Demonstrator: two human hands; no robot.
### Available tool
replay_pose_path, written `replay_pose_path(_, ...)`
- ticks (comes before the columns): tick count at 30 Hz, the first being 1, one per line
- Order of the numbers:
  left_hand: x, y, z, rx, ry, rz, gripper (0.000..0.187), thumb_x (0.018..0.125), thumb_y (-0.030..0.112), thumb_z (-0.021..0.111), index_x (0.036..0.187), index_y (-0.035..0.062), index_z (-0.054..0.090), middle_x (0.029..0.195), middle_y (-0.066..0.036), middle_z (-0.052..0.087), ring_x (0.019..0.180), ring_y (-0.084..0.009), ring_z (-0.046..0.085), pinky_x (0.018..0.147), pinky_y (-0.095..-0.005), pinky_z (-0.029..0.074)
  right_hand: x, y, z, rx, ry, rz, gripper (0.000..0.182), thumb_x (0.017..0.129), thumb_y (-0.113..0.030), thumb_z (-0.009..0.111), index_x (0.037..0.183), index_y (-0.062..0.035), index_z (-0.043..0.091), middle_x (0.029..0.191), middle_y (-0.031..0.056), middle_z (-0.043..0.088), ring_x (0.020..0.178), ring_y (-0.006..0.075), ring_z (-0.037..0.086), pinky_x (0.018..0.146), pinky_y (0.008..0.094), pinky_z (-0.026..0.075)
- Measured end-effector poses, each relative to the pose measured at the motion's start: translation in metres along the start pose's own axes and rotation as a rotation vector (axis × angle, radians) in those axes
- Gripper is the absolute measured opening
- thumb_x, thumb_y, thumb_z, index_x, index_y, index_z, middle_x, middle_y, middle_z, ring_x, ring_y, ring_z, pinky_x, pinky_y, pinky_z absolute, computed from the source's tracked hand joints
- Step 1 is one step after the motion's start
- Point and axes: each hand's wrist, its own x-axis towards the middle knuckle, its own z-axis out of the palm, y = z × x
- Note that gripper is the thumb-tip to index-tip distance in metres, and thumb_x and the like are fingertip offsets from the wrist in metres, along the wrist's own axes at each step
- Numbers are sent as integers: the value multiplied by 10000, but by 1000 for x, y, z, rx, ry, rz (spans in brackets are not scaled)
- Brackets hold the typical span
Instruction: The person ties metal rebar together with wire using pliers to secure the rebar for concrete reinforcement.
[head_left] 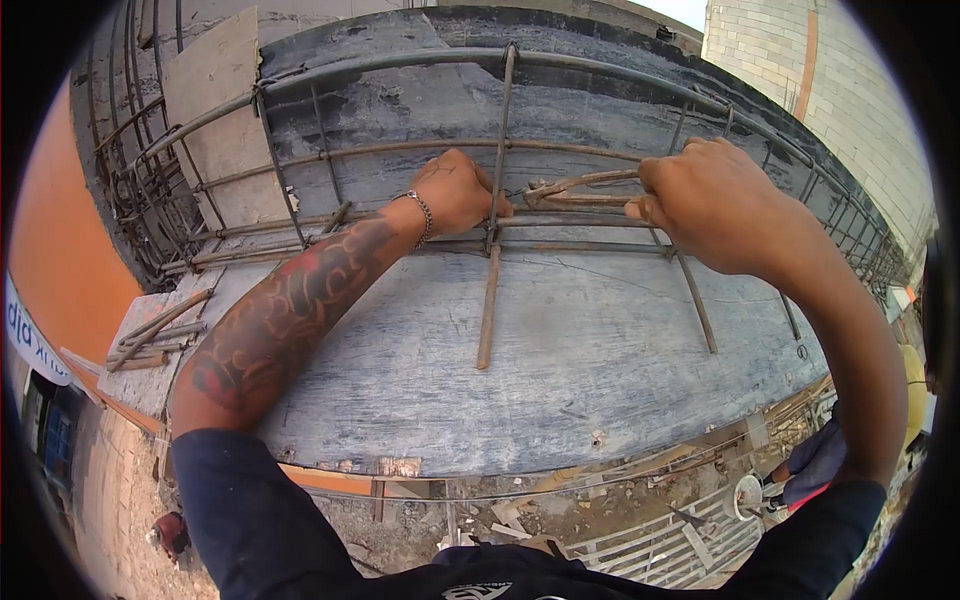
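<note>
My left hand is closed at an upright rebar stirrup, with its fingertips showing just past the bar. Pincers are in my right hand, its fingers wrapped round the handle ends. Their jaws point left, toward the joint beside my left fingers. Thin tie wire near the jaws is too small to make out clearly. Both hands are inside the rebar cage, where long bars cross the stirrups. A bracelet sits on my left wrist.
A grey formwork board lies beneath the cage, and a dark panel stands behind. Short rebar pieces rest at left. Past the board's near edge, the ground lies far below, with a slatted metal frame, a white bucket and two people.
</note>
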Motion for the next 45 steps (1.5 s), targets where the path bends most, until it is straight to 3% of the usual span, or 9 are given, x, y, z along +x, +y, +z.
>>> replay_pose_path(5, 4, -3, 0, 61, -7, -11, 317, 743, 326, 742, 891, 46, 734, 900, -152, 695, 879, -254, 653, 821, -344, 489, 9, -5, 23, -214, 341, -69, 336, 886, -313, 576, 993, -6, 657, 1011, 186, 663, 1193, 295, 492, 985, 389, 378)
replay_pose_path(12, 1, -1, 0, 42, 15, -3, 310, 726, 233, 758, 916, -8, 713, 848, -168, 689, 801, -219, 644, 746, -327, 485, 23, -8, 41, -229, 370, -87, 327, 864, -304, 600, 1028, -26, 648, 1202, 239, 570, 1349, 303, 317, 1069, 409, 306)
replay_pose_path(14, 0, 1, -1, 52, 12, -6, 306, 727, 230, 757, 911, -11, 713, 845, -168, 688, 794, -219, 643, 744, -326, 485, 26, -10, 48, -170, 410, -97, 300, 831, -295, 640, 932, -13, 634, 1252, 256, 522, 1389, 311, 221, 1085, 427, 283)
replay_pose_path(22, 1, 2, -2, 67, -39, -44, 328, 745, 332, 743, 879, 33, 731, 898, -164, 688, 903, -264, 646, 822, -356, 487, 26, -10, 48, -267, 347, -102, 296, 871, -273, 579, 1012, -18, 635, 1247, 256, 534, 1366, 300, 287, 1060, 400, 327)
replay_pose_path(24, 0, 1, 0, 19, 13, -18, 317, 728, 211, 760, 929, -28, 705, 851, -181, 687, 792, -224, 644, 744, -326, 488, 27, -9, 50, -247, 316, -88, 285, 879, -258, 565, 1008, -13, 634, 1239, 263, 537, 1353, 307, 316, 1050, 394, 341)
replay_pose_path(30, 2, -1, 2, 10, 46, -18, 326, 735, 207, 758, 949, -32, 701, 875, -195, 686, 805, -225, 645, 759, -328, 491, 32, -4, 56, -365, 283, -137, 238, 890, -154, 493, 990, 14, 629, 1158, 263, 590, 1279, 323, 428, 973, 371, 402)
replay_pose_path(39, 2, 1, 1, 13, -6, -45, 328, 733, 199, 754, 959, -32, 699, 879, -189, 687, 811, -225, 646, 762, -328, 492, 27, -16, 42, -449, 249, -278, 195, 866, -172, 549, 918, -21, 661, 975, 127, 675, 1052, 254, 573, 926, 329, 418)
replay_pose_path(41, 2, 2, 0, 18, -1, -42, 329, 732, 197, 754, 961, -32, 698, 879, -188, 688, 812, -226, 647, 763, -327, 493, 26, -16, 42, -651, 426, -372, 167, 866, -164, 558, 904, -47, 671, 919, 83, 678, 994, 236, 588, 927, 335, 416)
replay_pose_path(45, 1, 3, -1, 14, 1, -33, 328, 730, 192, 753, 959, -36, 697, 881, -186, 688, 815, -228, 648, 763, -327, 494, 29, -13, 34, -648, 274, -425, 166, 862, -145, 562, 922, -46, 682, 914, 70, 664, 983, 239, 595, 923, 369, 428)
